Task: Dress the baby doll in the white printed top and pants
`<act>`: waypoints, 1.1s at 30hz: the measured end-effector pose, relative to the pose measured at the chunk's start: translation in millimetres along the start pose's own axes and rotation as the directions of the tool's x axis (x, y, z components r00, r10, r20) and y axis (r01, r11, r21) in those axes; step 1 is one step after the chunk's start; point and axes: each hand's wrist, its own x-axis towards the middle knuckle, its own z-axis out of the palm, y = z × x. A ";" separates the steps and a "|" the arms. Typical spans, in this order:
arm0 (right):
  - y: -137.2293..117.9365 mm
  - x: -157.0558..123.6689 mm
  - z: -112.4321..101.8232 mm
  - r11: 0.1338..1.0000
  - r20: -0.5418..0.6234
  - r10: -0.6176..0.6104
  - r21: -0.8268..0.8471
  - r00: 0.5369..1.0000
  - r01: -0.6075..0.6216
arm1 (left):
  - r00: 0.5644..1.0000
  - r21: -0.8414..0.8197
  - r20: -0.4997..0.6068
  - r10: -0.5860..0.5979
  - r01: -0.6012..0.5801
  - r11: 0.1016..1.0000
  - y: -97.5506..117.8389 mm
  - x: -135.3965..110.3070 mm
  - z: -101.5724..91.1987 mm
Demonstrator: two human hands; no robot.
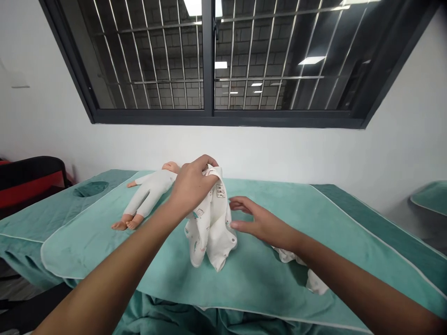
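Note:
My left hand grips a white printed baby garment by its upper edge, and the cloth hangs down over the bed. Snap-like dots show along its lower right edge. Close to the garment's right side is my right hand, thumb and fingers apart; whether a fingertip touches the cloth I cannot tell. A baby doll in a pale grey suit lies on the bed at the left, its head partly hidden behind my left hand. Another white printed cloth lies under my right forearm, mostly covered.
A green plush cover with pale piping lies over the bed, which has a face hole at its left end. Behind it stands a white wall with a barred window. A red and black chair stands at the left.

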 end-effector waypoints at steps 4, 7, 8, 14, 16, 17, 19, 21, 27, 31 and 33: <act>-24.2 31.1 13.1 0.999 -0.198 -0.048 -0.013 0.979 0.047 | 0.997 0.091 0.027 0.066 -0.069 0.993 2.0 0.3 -6.0; -18.1 45.4 8.2 0.962 -0.412 -0.116 -0.273 0.904 -0.001 | 0.993 0.369 0.008 0.119 -0.114 0.922 -8.1 -1.4 -14.7; -13.8 48.1 5.4 0.939 -0.455 -0.143 -0.343 0.879 -0.025 | 0.989 0.490 0.007 0.147 -0.131 0.862 -13.0 -2.2 -17.2; 16.0 46.4 -5.2 0.912 -0.443 0.002 -0.366 0.896 -0.184 | 0.987 0.785 0.069 0.143 -0.142 0.603 -51.8 -6.2 -21.4; 21.1 41.0 -6.1 0.917 -0.456 0.006 -0.353 0.890 -0.187 | 0.994 0.735 0.090 0.067 -0.112 0.669 -64.9 -6.5 -20.5; 21.6 38.0 -6.2 0.919 -0.469 -0.012 -0.352 0.883 -0.175 | 0.995 0.692 0.095 0.023 -0.083 0.718 -70.5 -6.5 -20.0; 19.3 33.0 -5.4 0.931 -0.485 -0.058 -0.341 0.872 -0.128 | 0.994 0.581 0.092 -0.058 -0.006 0.814 -78.3 -5.9 -19.5; 15.7 31.3 -4.0 0.951 -0.500 -0.075 -0.296 0.862 -0.089 | 0.991 0.475 0.075 -0.107 0.059 0.878 -82.3 -4.5 -20.0; 34.6 55.8 -2.9 0.941 -0.505 0.138 -0.202 0.852 -0.272 | 0.968 0.356 0.093 -0.232 0.185 0.916 -105.7 7.8 -14.9; 66.2 88.0 3.8 0.790 -0.400 0.269 -0.428 0.876 -0.438 | 0.907 0.434 0.273 -0.320 0.180 0.883 -152.2 25.6 11.9; 82.3 107.6 10.7 0.698 -0.369 0.326 -0.527 0.871 -0.485 | 0.878 0.515 0.305 -0.369 0.174 0.839 -177.9 38.1 30.8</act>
